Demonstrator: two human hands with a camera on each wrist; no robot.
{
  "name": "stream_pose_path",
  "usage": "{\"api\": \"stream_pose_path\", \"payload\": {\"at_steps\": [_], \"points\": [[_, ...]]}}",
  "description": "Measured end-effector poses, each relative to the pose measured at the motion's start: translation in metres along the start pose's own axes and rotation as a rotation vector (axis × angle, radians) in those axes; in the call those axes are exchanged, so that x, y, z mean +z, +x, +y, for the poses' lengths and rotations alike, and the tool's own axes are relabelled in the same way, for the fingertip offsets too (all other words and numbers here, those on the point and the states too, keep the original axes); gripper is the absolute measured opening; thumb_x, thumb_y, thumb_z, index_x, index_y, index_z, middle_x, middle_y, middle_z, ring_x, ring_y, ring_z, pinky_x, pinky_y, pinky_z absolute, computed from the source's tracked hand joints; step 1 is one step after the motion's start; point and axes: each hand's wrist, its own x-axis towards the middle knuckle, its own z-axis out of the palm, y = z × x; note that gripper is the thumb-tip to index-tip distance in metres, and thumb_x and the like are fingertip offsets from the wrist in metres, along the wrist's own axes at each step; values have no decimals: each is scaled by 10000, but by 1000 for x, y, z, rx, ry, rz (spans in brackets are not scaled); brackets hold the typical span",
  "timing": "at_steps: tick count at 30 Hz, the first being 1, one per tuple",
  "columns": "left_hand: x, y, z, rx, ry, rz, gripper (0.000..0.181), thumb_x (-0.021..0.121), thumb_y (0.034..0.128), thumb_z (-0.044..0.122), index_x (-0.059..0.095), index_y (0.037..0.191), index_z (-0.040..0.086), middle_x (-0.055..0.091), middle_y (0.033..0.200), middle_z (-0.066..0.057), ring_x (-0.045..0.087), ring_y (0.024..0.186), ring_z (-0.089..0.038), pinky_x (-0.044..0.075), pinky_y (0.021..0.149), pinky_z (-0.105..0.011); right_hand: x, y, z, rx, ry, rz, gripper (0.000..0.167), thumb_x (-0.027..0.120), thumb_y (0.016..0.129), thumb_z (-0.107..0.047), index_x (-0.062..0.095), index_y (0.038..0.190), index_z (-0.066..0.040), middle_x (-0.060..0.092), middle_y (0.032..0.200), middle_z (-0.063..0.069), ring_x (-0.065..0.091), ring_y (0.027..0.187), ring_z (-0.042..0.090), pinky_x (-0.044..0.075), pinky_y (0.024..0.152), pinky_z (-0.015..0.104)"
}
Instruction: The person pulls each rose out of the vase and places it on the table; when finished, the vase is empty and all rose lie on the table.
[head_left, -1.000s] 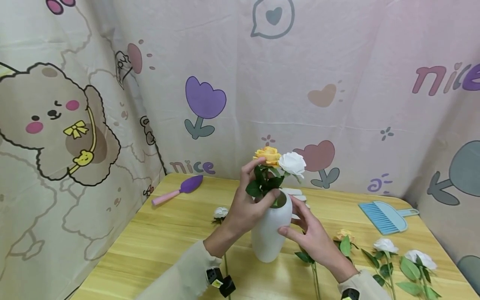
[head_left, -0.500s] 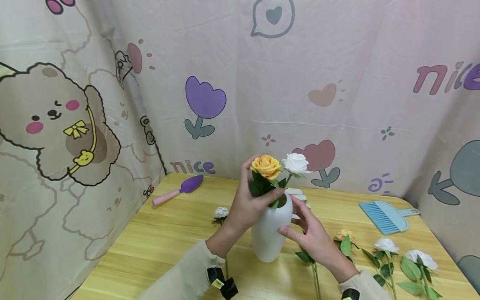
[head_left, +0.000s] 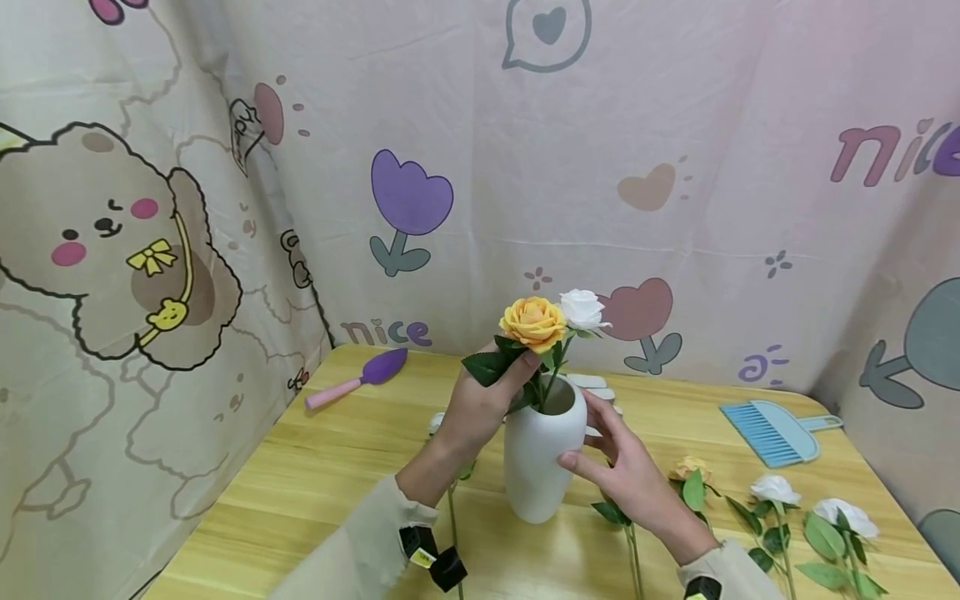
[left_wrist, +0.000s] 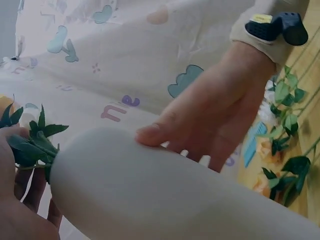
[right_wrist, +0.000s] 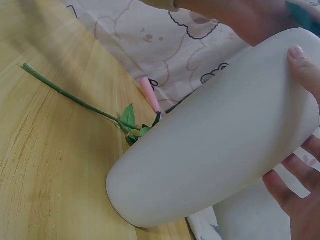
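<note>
A white vase (head_left: 536, 475) stands upright on the wooden table in the head view. My right hand (head_left: 637, 475) holds its right side below the rim, thumb in front and fingers behind. At the vase's mouth my left hand (head_left: 474, 410) pinches a yellow rose (head_left: 533, 323) by its leafy stem, just under the bloom. Beside that bloom rises a white rose (head_left: 582, 309), its stem running down into the mouth. The left wrist view shows dark green leaves (left_wrist: 32, 150) between the left fingers at the rim. The stem ends inside the vase are hidden.
At the right lie a yellow rose (head_left: 692, 471), white roses (head_left: 775, 490) and a light blue brush (head_left: 772, 433). Another white rose (head_left: 436, 422) lies behind my left wrist. A purple trowel (head_left: 382, 367) with a pink handle lies back left. White objects (head_left: 592, 383) sit behind the vase.
My left hand has shifted slightly left and lower, its fingers moving down behind the leaves. The yellow bloom has turned to face me, and the white bloom has swung closer to it.
</note>
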Motion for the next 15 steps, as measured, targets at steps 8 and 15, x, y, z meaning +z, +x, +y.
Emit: {"api": "stream_pose_path", "payload": {"at_steps": [8, 15], "points": [[-11, 10, 16, 101, -87, -15, 500, 635, 1083, 116, 548, 1570, 49, 585, 1603, -124, 545, 1496, -269, 421, 1281, -519, -1, -2, -2, -23, 4, -14, 792, 778, 1027, -150, 351, 1691, -216, 562, 1586, 160, 609, 1361, 438, 548, 1080, 601], [-21, 19, 36, 138, -166, 57, 398, 642, 1063, 43, 618, 1455, -19, 753, 1284, -84, 722, 1202, -218, 580, 1122, -392, -2, -3, -1, 28, 8, -14, 830, 784, 1024, -175, 309, 1703, -151, 549, 1595, 191, 618, 1358, 420, 494, 1110, 738]]}}
